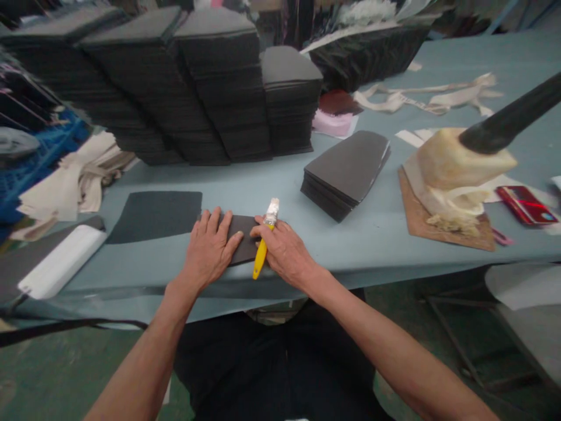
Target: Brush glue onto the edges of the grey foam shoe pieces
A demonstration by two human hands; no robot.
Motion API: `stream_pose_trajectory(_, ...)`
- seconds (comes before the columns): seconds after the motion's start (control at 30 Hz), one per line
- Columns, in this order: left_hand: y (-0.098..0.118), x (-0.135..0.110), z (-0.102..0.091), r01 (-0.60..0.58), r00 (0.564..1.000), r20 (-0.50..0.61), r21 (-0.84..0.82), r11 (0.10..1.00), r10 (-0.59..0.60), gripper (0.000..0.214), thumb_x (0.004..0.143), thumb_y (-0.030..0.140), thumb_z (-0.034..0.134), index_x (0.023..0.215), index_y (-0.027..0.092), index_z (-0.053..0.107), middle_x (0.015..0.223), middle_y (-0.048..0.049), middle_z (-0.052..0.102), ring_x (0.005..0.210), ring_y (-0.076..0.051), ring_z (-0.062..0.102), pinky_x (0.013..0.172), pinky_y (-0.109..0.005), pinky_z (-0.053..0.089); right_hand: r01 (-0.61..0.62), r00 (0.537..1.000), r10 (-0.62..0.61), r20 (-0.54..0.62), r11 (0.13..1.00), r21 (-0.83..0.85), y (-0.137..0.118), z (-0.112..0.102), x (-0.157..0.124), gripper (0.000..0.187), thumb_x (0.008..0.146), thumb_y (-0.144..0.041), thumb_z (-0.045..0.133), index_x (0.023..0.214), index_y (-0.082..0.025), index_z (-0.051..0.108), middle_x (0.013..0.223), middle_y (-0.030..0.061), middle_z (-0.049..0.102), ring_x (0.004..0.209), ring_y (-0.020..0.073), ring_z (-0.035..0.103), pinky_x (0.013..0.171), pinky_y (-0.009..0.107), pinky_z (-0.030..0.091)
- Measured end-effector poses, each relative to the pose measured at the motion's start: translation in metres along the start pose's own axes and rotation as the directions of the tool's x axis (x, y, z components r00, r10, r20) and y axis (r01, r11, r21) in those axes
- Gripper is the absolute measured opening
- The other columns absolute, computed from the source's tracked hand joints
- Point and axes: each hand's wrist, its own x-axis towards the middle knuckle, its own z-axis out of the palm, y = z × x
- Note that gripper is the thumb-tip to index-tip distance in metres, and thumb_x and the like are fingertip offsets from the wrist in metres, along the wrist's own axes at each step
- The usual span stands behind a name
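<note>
A dark sheet (243,244) is pressed flat at the near edge of the counter (377,234) by the left hand (209,248), grip open. A yellow-handled brush (265,241) is held by the right hand (286,252), grip closed, bristles apparently at the sheet's 1 o'clock corner; a sheet stack (346,172) lies at 2 o'clock.

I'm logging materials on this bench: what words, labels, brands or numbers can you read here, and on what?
No text is readable anywhere in this view.
Red glossy packet at far right: pale marks, too blurred to read.
Yellow-handled brush in the right hand: no marking visible.
Dark sheet under the left hand: blank.
Stacks of dark sheets: blank.
</note>
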Motion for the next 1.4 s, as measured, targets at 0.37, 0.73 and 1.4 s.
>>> stream_pose_trajectory(0.37, 0.01, -0.004, -0.009, 0.034, 0.999, 0.006, 0.018, 0.999, -0.034, 0.075, 0.108, 0.061, 0.038, 0.162, 0.01, 0.046, 0.173, -0.0256, 0.039, 0.161, -0.05, 0.035, 0.127, -0.073, 0.036, -0.008, 1.0, 0.007, -0.009, 0.997, -0.08, 0.004, -0.016, -0.009, 0.018, 0.1, -0.013, 0.07, 0.115, -0.022, 0.067, 0.138, 0.0175, 0.076, 0.128, 0.032, 0.074, 0.105, 0.048, 0.061)
stream_pose_trajectory(0.73, 0.05, 0.0, -0.006, -0.033, 0.998, 0.048, -0.02, 0.999, 0.034, 0.069, 0.11, 0.054, 0.032, 0.165, 0.013, 0.044, 0.174, -0.0194, 0.041, 0.164, -0.044, 0.033, 0.132, -0.066, 0.033, 0.005, 0.995, -0.021, -0.094, 0.986, -0.166, 0.005, -0.011, -0.013, 0.011, 0.101, -0.019, 0.07, 0.112, -0.022, 0.069, 0.138, 0.0166, 0.077, 0.118, 0.0322, 0.076, 0.105, 0.05, 0.059)
stream_pose_trajectory(1.4, 0.02, -0.004, -0.014, 0.172, 0.985, 0.101, -0.648, 0.742, -0.14, 0.078, 0.11, 0.056, -0.003, 0.17, 0.019, 0.03, 0.176, -0.0117, 0.038, 0.165, -0.022, 0.034, 0.137, -0.049, 0.031, -0.067, 0.996, 0.064, -0.06, 0.996, -0.052, -0.026, 0.002, 0.013, 0.021, 0.102, -0.02, 0.066, 0.123, -0.019, 0.064, 0.152, 0.0248, 0.065, 0.129, 0.0374, 0.068, 0.107, 0.057, 0.055)
